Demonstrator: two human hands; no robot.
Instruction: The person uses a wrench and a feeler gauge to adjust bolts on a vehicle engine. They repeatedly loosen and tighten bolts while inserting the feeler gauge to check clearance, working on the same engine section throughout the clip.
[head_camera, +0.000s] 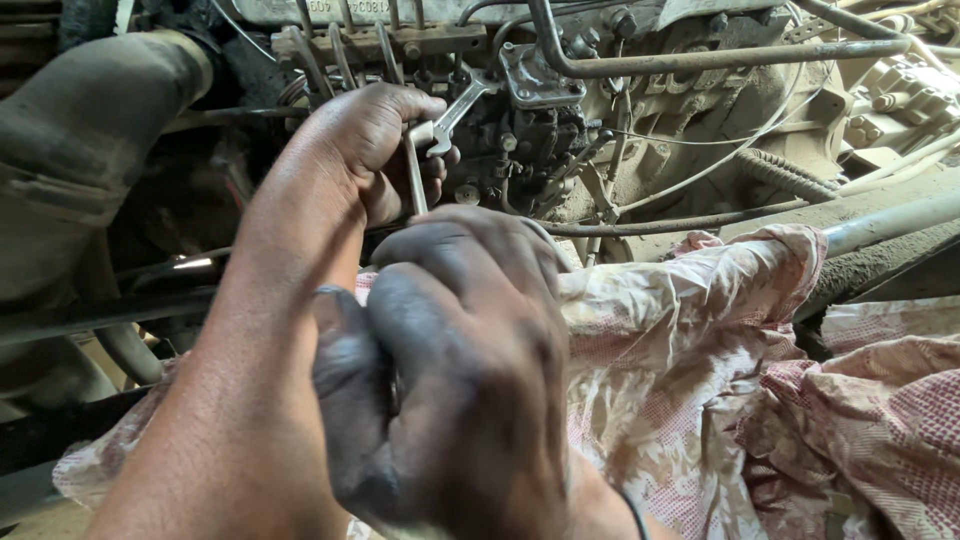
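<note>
One hand (375, 150) seemingly around wrench (452, 115)

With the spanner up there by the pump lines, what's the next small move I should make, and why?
Probably seat the spanner's open jaw squarely on a fitting before turning. The left hand grips the spanner by its shank, but its head looks angled among the thin metal pipes, and I cannot tell that it is on a nut. The right hand is low over the cloth, fisted.
</note>
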